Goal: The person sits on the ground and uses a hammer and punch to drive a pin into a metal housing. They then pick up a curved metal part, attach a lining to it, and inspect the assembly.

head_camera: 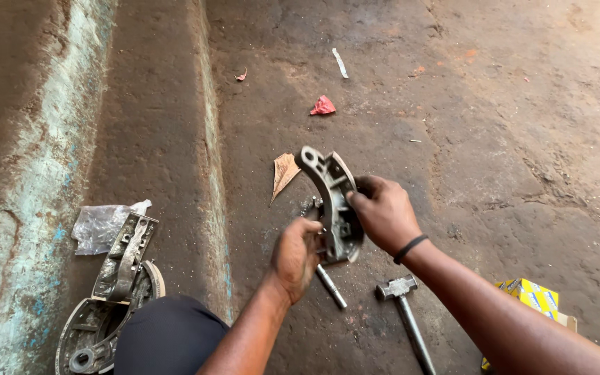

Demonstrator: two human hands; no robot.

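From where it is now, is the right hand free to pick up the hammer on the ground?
Probably not right away: the right hand grips the curved brake shoe together with the left hand. The hammer lies uncovered just below its wrist.

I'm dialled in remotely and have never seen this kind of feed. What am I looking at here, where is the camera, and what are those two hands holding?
There is one picture, from a camera worn on a person's head, looking down at their own bare hands over a dirty concrete floor. The left hand and right hand together hold a curved grey metal brake shoe upright. Below it on the floor lie a metal rod and a hammer. At lower left, more brake shoes are stacked beside a clear plastic bag. A yellow box sits at lower right, and red scrap lies farther off.
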